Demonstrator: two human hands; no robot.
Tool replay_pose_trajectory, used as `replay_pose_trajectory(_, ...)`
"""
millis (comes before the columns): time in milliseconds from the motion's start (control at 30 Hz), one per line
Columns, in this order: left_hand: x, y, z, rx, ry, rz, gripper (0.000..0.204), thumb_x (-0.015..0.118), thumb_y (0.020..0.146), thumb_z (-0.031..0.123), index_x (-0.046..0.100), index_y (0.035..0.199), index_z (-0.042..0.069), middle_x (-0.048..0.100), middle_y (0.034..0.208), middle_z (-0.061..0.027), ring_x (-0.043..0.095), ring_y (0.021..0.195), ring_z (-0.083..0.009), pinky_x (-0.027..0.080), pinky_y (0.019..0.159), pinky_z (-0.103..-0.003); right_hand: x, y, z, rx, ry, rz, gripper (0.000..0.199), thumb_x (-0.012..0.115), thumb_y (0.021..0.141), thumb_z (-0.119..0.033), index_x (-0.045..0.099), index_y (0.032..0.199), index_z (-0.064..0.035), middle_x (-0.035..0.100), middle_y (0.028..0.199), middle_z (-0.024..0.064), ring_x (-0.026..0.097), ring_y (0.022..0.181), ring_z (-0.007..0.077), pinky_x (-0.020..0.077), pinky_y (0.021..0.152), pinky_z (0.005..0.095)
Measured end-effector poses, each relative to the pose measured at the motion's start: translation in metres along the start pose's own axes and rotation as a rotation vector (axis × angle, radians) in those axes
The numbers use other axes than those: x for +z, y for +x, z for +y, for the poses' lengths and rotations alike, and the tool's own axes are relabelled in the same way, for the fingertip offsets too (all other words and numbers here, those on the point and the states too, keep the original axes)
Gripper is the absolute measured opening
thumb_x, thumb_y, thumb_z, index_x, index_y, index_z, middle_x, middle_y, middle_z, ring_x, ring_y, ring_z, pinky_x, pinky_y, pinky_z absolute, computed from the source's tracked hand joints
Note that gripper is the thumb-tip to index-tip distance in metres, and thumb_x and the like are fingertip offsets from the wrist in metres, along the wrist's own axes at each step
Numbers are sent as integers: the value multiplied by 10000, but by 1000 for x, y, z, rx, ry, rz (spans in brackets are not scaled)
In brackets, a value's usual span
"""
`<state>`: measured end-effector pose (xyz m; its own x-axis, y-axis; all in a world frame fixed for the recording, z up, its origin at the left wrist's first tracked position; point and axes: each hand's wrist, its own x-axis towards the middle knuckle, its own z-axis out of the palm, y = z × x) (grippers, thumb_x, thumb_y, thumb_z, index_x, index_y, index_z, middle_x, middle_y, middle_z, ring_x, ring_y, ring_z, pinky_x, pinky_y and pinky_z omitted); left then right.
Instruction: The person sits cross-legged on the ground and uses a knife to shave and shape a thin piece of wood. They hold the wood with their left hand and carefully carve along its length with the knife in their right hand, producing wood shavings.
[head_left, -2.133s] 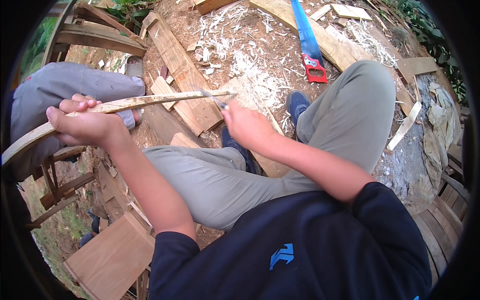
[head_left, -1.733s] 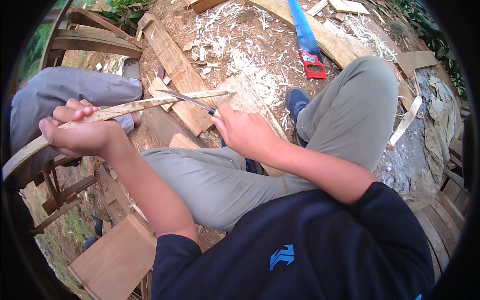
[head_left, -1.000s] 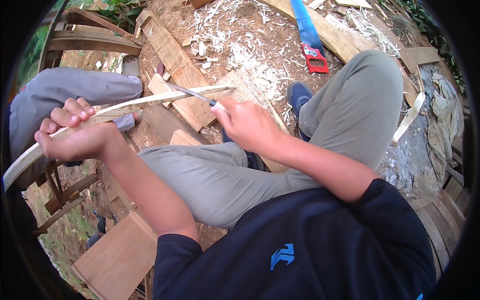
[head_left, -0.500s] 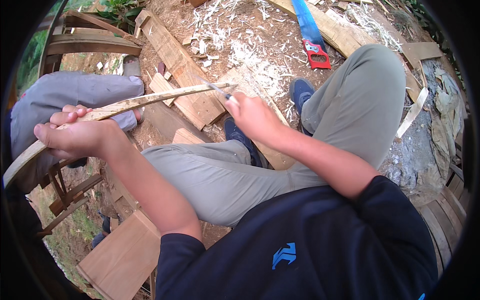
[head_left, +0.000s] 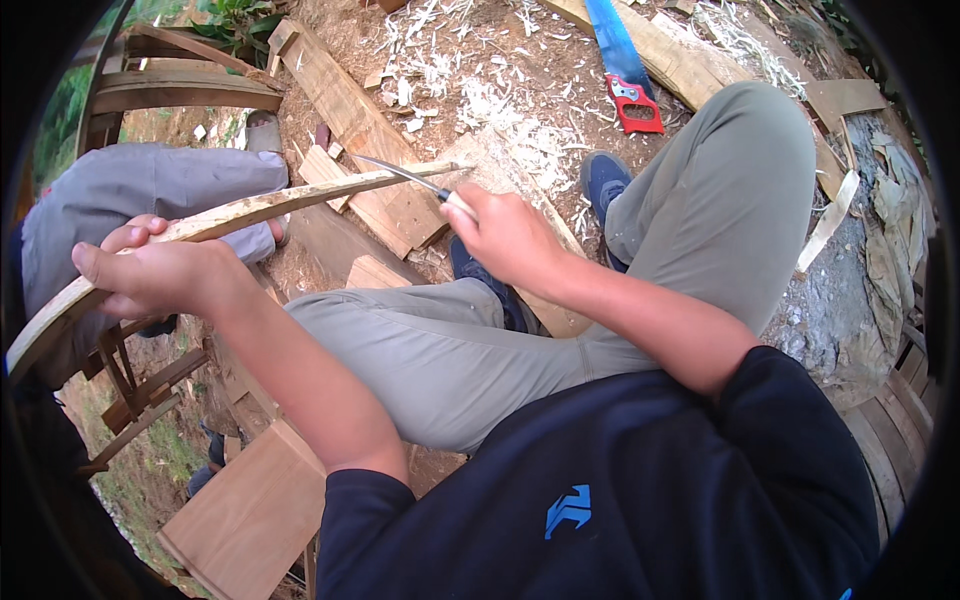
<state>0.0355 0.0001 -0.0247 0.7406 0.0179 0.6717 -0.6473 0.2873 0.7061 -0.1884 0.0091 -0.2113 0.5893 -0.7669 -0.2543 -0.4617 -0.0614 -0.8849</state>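
Note:
A long, pale strip of wood (head_left: 300, 197) runs from the left rim across to the middle, its far end near my right hand. Wrapped round it at the left is my left hand (head_left: 150, 270), thumb lying along the top. My right hand (head_left: 505, 235) grips the light handle of a knife (head_left: 405, 173). The thin, slightly curved blade points up and left and crosses the strip close to its far end. Whether the edge touches the wood I cannot tell.
A handsaw (head_left: 625, 65) with a red handle leans on a plank at the top. Boards (head_left: 345, 90) and wood shavings (head_left: 520, 130) lie on the ground beyond my feet. Another person's leg (head_left: 165, 185) is at the left. A wooden panel (head_left: 245, 510) stands lower left.
My right hand has shifted only slightly. The knife blade, blurred before, is now sharper and reaches further left across the strip. My left hand keeps its hold.

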Motion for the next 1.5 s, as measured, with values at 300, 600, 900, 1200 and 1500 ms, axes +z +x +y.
replay_pose_trajectory(300, -10, 7, -6, -8, -54, -123, 338, 588, 987, 286, 371, 959, 28, 414, 640, -44, 445, 564, -162, 397, 512, -301, -5, -13, -24, -325, 69, 94, 329, 554, 1024, -348, 645, 1070, -35, 692, 801, 260, 691, 773, 452, 539, 694, 544)
replay_pose_trajectory(600, -4, 0, 6, -5, -17, -76, 370, 606, 978, 329, 385, 928, 37, 410, 604, -48, 420, 517, -166, 374, 488, -309, 9, 8, 16, 189, -146, -51, 286, 547, 1022, -337, 606, 1114, -72, 676, 773, 261, 681, 713, 455, 524, 652, 552)
replay_pose_trajectory(900, -9, 8, -1, 11, -55, -149, 334, 576, 985, 278, 346, 918, 45, 403, 617, -37, 427, 548, -164, 368, 493, -302, 8, -1, 2, 72, -39, -32, 298, 536, 1025, -347, 598, 1091, -63, 692, 785, 226, 680, 743, 452, 519, 654, 564)
replay_pose_trajectory(1200, -11, 10, -9, -8, -31, -133, 365, 561, 993, 286, 335, 1051, 6, 419, 612, -47, 438, 548, -173, 375, 498, -286, 1, -3, -5, -34, -35, -17, 312, 505, 1036, -362, 598, 1109, -72, 693, 804, 255, 694, 804, 457, 528, 711, 553)
replay_pose_trajectory(1500, 2, 0, 6, -34, -18, -111, 335, 508, 992, 336, 369, 821, 85, 368, 576, -21, 370, 493, -147, 345, 489, -297, 2, 11, 27, 26, -196, -13, 333, 523, 1015, -355, 622, 1090, -47, 702, 773, 240, 698, 752, 451, 547, 716, 553)
